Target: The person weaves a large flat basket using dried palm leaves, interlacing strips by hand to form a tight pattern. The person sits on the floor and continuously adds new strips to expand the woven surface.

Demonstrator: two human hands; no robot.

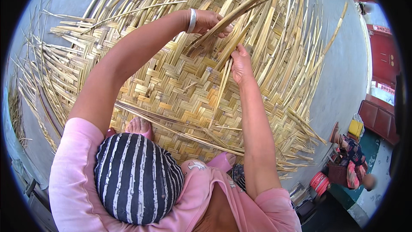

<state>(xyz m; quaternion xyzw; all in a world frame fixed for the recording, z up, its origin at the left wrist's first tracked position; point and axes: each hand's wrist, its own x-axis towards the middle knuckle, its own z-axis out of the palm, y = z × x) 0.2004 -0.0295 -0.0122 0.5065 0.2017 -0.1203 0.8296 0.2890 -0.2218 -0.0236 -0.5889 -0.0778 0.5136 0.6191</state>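
Note:
A large mat [171, 79] of split reeds, woven in a zigzag pattern, lies spread beneath my arms. My left hand [208, 22], with a silver bangle at the wrist, is closed around a long reed strip [242, 8] that rises toward the upper right. Part of its fingers is hidden behind that strip. My right hand [241, 64] is closer to me, its thumb and fingers pinched on another flat reed strip [235, 43] that slants over the weave. Between both hands the strips cross and overlap.
Long loose reed ends fan out around the mat over the grey floor [339, 66]. My feet in pink sandals [221, 162] rest at its near edge. At the right a person [354, 163] sits near a red bucket [319, 184]. Red doors [384, 56] stand beyond.

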